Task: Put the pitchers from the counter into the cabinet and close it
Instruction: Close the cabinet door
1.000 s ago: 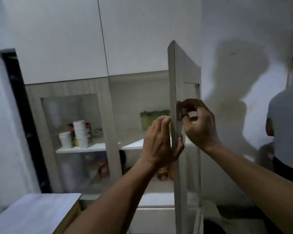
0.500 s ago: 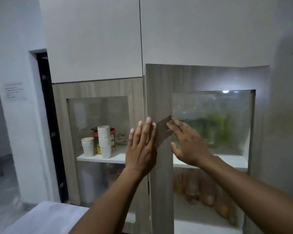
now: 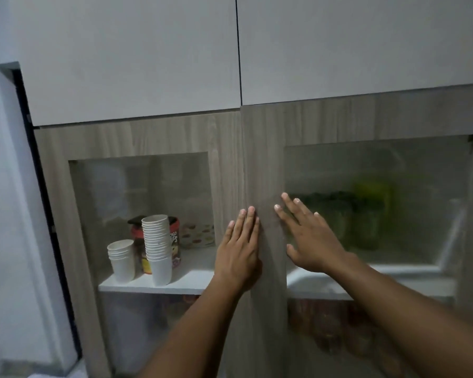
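Note:
The wood-grain cabinet has two glass-paned doors, and the right door (image 3: 265,148) now sits flush with the left door (image 3: 153,140). Behind the right pane, green pitchers (image 3: 350,214) stand blurred on the white upper shelf. My left hand (image 3: 239,249) lies flat, fingers spread, across the seam between the two doors. My right hand (image 3: 309,236) presses flat on the right door's frame and the edge of its glass. Neither hand holds anything.
Behind the left pane are two stacks of white paper cups (image 3: 156,249), a dark jar (image 3: 172,241) and a patterned box (image 3: 197,236). Jars show dimly on the lower right shelf (image 3: 325,323). White upper cabinet doors (image 3: 137,55) hang above. A dark doorway gap (image 3: 38,173) runs down the left.
The right door swung from wide open to shut. My hands went from gripping its edge to lying flat on its face, and the view moved closer.

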